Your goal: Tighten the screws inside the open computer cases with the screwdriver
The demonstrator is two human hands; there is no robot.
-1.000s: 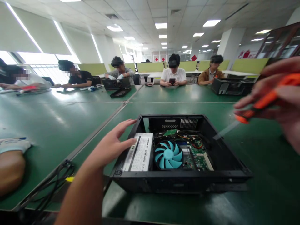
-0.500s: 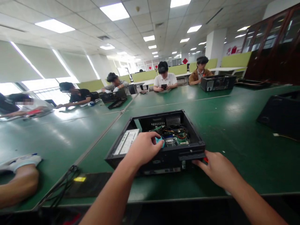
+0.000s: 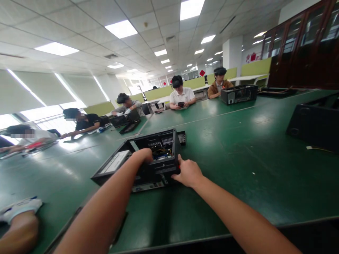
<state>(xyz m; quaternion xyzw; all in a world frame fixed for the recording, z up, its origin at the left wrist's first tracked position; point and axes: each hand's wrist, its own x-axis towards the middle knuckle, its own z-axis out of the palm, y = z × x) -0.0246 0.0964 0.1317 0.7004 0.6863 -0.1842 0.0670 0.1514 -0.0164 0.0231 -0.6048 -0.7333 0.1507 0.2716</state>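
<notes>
An opened black computer case (image 3: 166,165) lies on the green table in front of me, a pale-labelled power supply (image 3: 116,163) at its left and wires and a circuit board (image 3: 165,154) inside. My left hand (image 3: 143,155) reaches over its front wall with curled fingers, their tips hidden inside; what they hold is out of sight. My right hand (image 3: 190,172) grips the right front corner, thumb low on the front. A small bit of red (image 3: 179,167) shows by its fingers; I cannot tell what it is. Behind the case's right wall a black metal part (image 3: 182,137) sticks out.
Another person's gloved hand (image 3: 22,210) rests at lower left. A dark case (image 3: 314,121) stands at right, beside a white connector on a cable (image 3: 309,147). Across the table sit several people, with another case (image 3: 239,94) and case parts (image 3: 124,120).
The computer case has shifted left and turned, both my hands moving with it. The teal thing seen in my left hand is now hidden. The black part behind the case has come into sight.
</notes>
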